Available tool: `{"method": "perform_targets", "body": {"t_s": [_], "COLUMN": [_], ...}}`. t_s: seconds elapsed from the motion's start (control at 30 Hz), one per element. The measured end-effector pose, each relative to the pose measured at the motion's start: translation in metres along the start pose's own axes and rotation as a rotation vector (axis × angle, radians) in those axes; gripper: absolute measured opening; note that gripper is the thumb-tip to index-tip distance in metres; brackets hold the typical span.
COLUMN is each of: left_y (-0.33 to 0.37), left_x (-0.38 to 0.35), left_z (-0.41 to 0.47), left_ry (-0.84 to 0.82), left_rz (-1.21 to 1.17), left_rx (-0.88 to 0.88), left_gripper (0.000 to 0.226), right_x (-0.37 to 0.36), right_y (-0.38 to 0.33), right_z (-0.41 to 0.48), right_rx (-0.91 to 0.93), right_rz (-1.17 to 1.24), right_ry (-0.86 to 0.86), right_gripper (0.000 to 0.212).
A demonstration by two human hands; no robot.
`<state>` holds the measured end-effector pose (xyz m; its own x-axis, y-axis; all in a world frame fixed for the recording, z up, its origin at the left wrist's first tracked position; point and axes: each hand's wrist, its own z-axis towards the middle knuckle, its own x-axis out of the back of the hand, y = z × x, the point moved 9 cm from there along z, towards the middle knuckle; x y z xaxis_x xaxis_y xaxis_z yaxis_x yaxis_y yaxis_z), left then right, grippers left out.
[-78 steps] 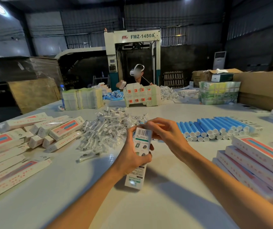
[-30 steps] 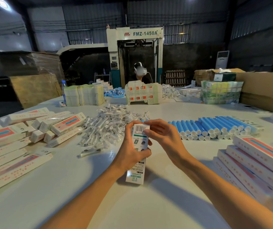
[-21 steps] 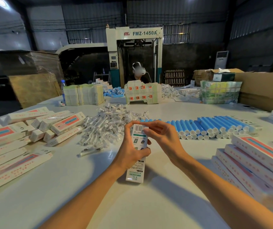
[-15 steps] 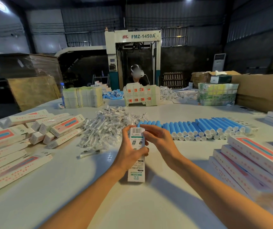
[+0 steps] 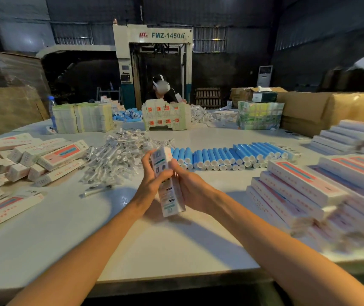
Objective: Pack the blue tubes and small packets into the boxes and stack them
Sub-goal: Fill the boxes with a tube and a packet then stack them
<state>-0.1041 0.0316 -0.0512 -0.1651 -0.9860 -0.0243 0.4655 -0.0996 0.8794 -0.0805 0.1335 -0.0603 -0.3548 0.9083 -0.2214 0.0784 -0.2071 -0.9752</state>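
A long white box [image 5: 167, 188] with green print stands nearly upright over the table's middle, slightly tilted. My left hand [image 5: 149, 186] grips its left side and my right hand [image 5: 190, 189] grips its right side. Behind them lies a row of blue tubes [image 5: 227, 156] with white caps. A heap of small clear packets [image 5: 119, 156] lies to the left of the tubes. Closed boxes are stacked at the right [image 5: 304, 191]. More boxes lie loose at the left [image 5: 44, 160].
The white table [image 5: 176, 246] ends near me at a front edge. A person with a headset [image 5: 161, 87] works at the far side behind flat cartons [image 5: 166, 118]. Brown cardboard boxes [image 5: 329, 111] stand at the back right, and a paper stack [image 5: 81, 118] at the back left.
My right hand came down from the box's top flap to grip its right side. The box tilted a little and turned, and my view swung right.
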Motion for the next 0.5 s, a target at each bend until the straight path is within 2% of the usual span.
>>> {"method": "perform_targets", "body": {"t_s": [0.07,0.2,0.23,0.27,0.33,0.37,0.43,0.5], "left_y": [-0.004,-0.010,-0.010,-0.012,-0.015,-0.016,-0.014,-0.011], "left_x": [-0.010,-0.018,-0.021,-0.024,-0.023,-0.020,-0.021,-0.025], "left_z": [0.001,0.005,0.001,-0.004,-0.008,-0.010,-0.010,-0.010], "left_ry": [-0.059,-0.129,-0.189,-0.250,-0.270,-0.259,-0.263,-0.284], "left_rz": [0.010,0.340,0.440,0.512,0.597,0.624,0.667,0.692], "left_rx": [0.034,0.096,0.053,0.010,-0.024,-0.032,-0.068,-0.105], "left_gripper": [0.074,0.107,0.096,0.072,0.024,0.017,0.019,0.020], "right_x": [0.003,0.039,0.051,0.064,0.098,0.117,0.149,0.172], "right_y": [-0.024,-0.111,-0.135,-0.157,-0.187,-0.195,-0.198,-0.189], "right_z": [-0.017,-0.048,-0.060,-0.073,-0.098,-0.111,-0.136,-0.154], "right_rx": [0.069,0.278,0.319,0.332,0.267,0.210,0.080,-0.072], "right_rz": [-0.217,-0.806,-0.981,-1.163,-1.467,-1.564,-1.699,-1.819], "right_ry": [-0.021,0.266,0.336,0.399,0.535,0.616,0.764,0.837], "right_gripper": [0.042,0.053,0.051,0.048,0.045,0.044,0.042,0.042]}}
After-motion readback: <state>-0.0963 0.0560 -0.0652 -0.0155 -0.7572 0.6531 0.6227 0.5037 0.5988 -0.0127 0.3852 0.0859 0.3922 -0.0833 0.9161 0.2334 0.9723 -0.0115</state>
